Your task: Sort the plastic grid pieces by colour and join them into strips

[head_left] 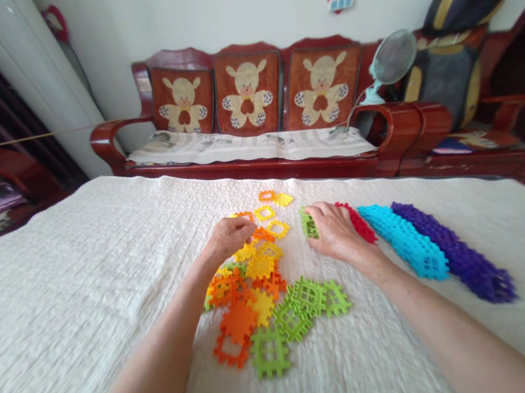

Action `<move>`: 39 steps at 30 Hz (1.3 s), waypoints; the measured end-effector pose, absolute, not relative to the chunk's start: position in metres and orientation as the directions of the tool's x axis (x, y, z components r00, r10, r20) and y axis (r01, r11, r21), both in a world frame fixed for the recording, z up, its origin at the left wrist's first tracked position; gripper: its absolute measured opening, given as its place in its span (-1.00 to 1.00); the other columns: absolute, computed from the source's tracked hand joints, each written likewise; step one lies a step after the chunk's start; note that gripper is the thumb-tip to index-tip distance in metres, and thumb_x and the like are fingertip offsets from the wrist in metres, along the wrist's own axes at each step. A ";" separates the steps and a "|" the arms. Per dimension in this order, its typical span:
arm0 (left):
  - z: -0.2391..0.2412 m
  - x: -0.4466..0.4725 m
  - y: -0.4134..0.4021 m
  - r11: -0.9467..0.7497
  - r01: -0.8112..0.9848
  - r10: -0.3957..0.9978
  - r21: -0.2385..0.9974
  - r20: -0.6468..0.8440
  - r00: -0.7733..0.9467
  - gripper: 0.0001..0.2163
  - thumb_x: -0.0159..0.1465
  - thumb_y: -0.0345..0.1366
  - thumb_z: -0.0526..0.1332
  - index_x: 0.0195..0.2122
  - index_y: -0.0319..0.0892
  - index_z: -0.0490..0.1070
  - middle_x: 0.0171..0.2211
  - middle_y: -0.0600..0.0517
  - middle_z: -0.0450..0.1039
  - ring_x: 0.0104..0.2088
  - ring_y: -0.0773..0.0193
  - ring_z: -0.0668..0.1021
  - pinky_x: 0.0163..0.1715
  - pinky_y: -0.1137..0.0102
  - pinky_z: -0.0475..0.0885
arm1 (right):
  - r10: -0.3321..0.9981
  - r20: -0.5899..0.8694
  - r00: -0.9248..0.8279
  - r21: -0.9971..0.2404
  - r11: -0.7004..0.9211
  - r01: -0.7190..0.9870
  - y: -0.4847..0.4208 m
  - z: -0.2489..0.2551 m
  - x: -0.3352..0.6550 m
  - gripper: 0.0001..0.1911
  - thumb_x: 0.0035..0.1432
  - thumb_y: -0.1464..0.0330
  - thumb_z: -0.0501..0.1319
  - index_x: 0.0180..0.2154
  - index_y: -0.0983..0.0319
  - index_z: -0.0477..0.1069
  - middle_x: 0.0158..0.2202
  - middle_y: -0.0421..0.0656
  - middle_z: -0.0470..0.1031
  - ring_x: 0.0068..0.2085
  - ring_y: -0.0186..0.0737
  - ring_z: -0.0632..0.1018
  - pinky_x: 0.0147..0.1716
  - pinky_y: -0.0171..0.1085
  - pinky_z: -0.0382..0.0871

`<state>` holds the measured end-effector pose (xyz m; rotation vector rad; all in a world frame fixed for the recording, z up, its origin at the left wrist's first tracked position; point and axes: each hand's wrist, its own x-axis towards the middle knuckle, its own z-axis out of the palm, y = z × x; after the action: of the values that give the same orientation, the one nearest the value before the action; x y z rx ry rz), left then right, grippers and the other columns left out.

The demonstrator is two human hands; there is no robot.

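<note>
One green piece (305,224), likely light, stiff and best edge-pinched, is gripped by the right hand (335,228); the left hand (229,236) curls, hold unclear.

On white quilted cloth (84,309): orange, yellow and green notched plastic tiles (240,321) in a loose overlapping pile, centre. Left hand (231,236) at the pile's far left side. Right of pile, left to right: green square notched tile (307,224) in the right hand (335,229), red notched plastic-tile stack (362,225), turquoise plastic-tile stack (405,240), purple plastic-tile stack (455,252). Behind cloth: red-brown wooden sofa (216,164), three brown square bear cushions (249,94) along its backrest; pale-green round fan (394,58) at its right end.
</note>
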<state>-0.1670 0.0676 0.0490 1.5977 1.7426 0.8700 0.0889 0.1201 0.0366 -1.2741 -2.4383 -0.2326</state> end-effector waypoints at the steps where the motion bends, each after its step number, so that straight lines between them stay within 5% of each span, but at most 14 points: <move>1: 0.051 -0.168 0.067 0.052 0.609 0.997 0.791 -0.009 -0.074 -0.75 0.11 -0.16 0.11 -0.52 -0.22 0.45 -0.62 0.09 0.35 -0.62 0.44 0.32 -0.60 0.51 0.19 | 0.741 0.405 -0.535 -0.018 0.592 0.806 0.120 0.036 0.089 -0.48 -0.08 0.41 0.23 -0.01 0.19 0.27 0.03 0.02 0.35 0.03 0.09 0.34 -0.05 0.01 0.17; 8: 0.067 -0.169 0.057 0.048 0.670 0.998 0.741 -0.054 -0.011 -0.78 0.10 -0.26 0.09 -0.52 -0.24 0.46 -0.61 0.08 0.36 -0.58 0.43 0.35 -0.57 0.50 0.20 | 0.701 0.461 -0.543 -0.027 0.623 0.781 0.126 0.033 0.087 -0.63 -0.01 0.35 0.19 -0.09 0.20 0.36 -0.01 0.03 0.39 0.01 0.11 0.37 -0.05 0.05 0.19; 13: 0.082 -0.181 0.048 0.055 0.740 0.995 0.670 -0.097 0.013 -0.78 0.08 -0.28 0.10 -0.43 -0.25 0.52 -0.57 0.05 0.42 -0.58 0.41 0.37 -0.57 0.49 0.20 | 0.568 0.501 -0.653 -0.265 0.819 0.509 0.109 0.036 0.064 -0.70 0.09 0.37 0.15 -0.09 0.23 0.37 -0.08 -0.01 0.43 -0.05 -0.06 0.45 -0.05 -0.11 0.32; 19: 0.096 -0.205 0.023 0.106 0.902 0.989 0.418 -0.136 -0.053 -0.74 0.08 -0.29 0.16 -0.25 -0.20 0.55 -0.42 -0.01 0.52 -0.47 0.34 0.46 -0.45 0.45 0.26 | 0.528 0.353 -0.772 -0.488 0.808 0.330 0.079 0.039 0.042 -0.69 0.08 0.37 0.19 -0.08 0.20 0.39 -0.09 -0.07 0.46 -0.11 -0.14 0.50 -0.10 -0.16 0.38; 25: 0.089 -0.167 -0.008 -0.220 0.874 0.973 0.433 0.032 0.229 -0.69 0.14 -0.20 0.20 -0.11 -0.17 0.48 -0.22 -0.04 0.51 -0.28 0.25 0.51 -0.27 0.40 0.34 | 0.625 0.249 -0.740 -0.559 0.717 0.417 0.091 0.056 0.056 -0.80 0.09 0.35 0.17 -0.22 0.22 0.46 -0.21 -0.10 0.52 -0.26 -0.22 0.53 -0.24 -0.23 0.41; 30: 0.069 -0.103 -0.019 -0.647 0.691 0.757 0.322 0.158 0.634 -0.50 0.12 -0.10 0.26 0.06 -0.19 0.32 0.00 -0.12 0.38 -0.05 0.11 0.44 -0.06 0.29 0.32 | 0.781 0.287 -0.555 -0.631 0.590 0.505 0.109 0.057 0.072 -0.76 0.13 0.35 0.10 -0.20 0.23 0.47 -0.20 -0.10 0.56 -0.20 -0.19 0.56 -0.20 -0.21 0.42; 34: 0.054 -0.079 -0.016 -0.717 0.663 0.694 0.216 0.132 0.708 -0.39 0.13 0.02 0.24 0.14 -0.20 0.23 -0.04 -0.12 0.38 -0.07 0.06 0.43 -0.01 0.21 0.28 | 0.792 0.307 -0.527 -0.667 0.574 0.474 0.114 0.059 0.077 -0.77 0.13 0.35 0.10 -0.20 0.20 0.47 -0.18 -0.13 0.56 -0.16 -0.21 0.55 -0.16 -0.22 0.42; 39: 0.044 -0.065 -0.012 -0.666 0.731 0.746 0.149 0.151 0.649 -0.60 0.25 -0.04 0.09 0.00 -0.19 0.33 -0.16 -0.09 0.39 -0.16 0.11 0.41 -0.08 0.23 0.28 | 0.810 0.304 -0.502 -0.680 0.553 0.481 0.117 0.062 0.083 -0.79 0.13 0.33 0.10 -0.21 0.18 0.46 -0.19 -0.15 0.56 -0.17 -0.23 0.56 -0.18 -0.24 0.43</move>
<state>-0.0648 -0.0124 0.0442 2.7847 1.2487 0.3072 0.0827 0.1169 0.0620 -1.0332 -2.1796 0.7004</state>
